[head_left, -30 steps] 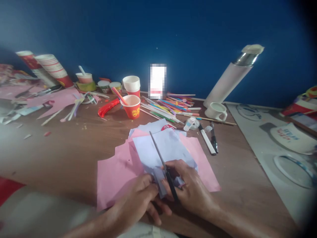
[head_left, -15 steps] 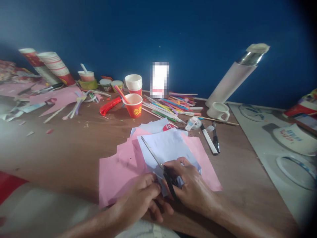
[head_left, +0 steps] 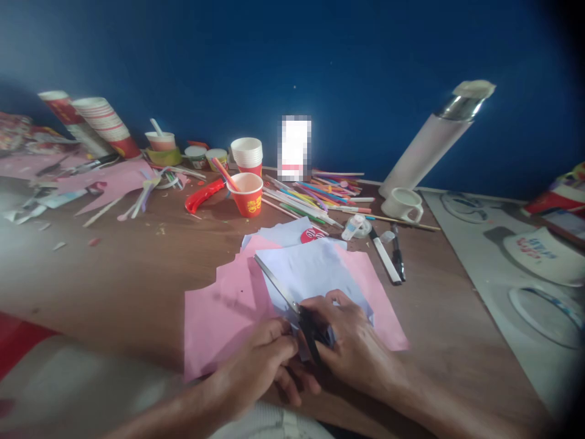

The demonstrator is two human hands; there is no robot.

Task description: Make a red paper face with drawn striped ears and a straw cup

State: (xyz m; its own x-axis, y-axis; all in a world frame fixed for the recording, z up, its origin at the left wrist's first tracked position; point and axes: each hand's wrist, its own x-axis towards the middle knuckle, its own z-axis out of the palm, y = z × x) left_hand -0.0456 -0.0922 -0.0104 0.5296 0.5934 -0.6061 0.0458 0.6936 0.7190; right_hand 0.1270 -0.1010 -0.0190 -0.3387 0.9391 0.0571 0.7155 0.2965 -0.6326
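My right hand (head_left: 350,341) is closed around the black handles of a pair of scissors (head_left: 280,286). Their metal blades point up and left over a white sheet of paper (head_left: 315,268), and they look nearly together. To their left, my left hand (head_left: 262,356) pinches the near edge of that white paper between thumb and finger; its lower fingers curl loosely beneath. Pink paper (head_left: 223,323) lies under the white sheet and shows on both sides. Where the blades meet the paper is partly hidden by my hands.
Beyond the paper stand a red paper cup (head_left: 247,198), a red-handled tool (head_left: 203,196) and a heap of coloured sticks (head_left: 315,198). A white mug (head_left: 402,204), a tall flask (head_left: 427,146) and pens (head_left: 386,259) sit to the right. Pink scraps (head_left: 107,183) lie left.
The scissor tips have swung slightly left, towards the white paper's left edge. Both hands keep nearly the same place and hold.
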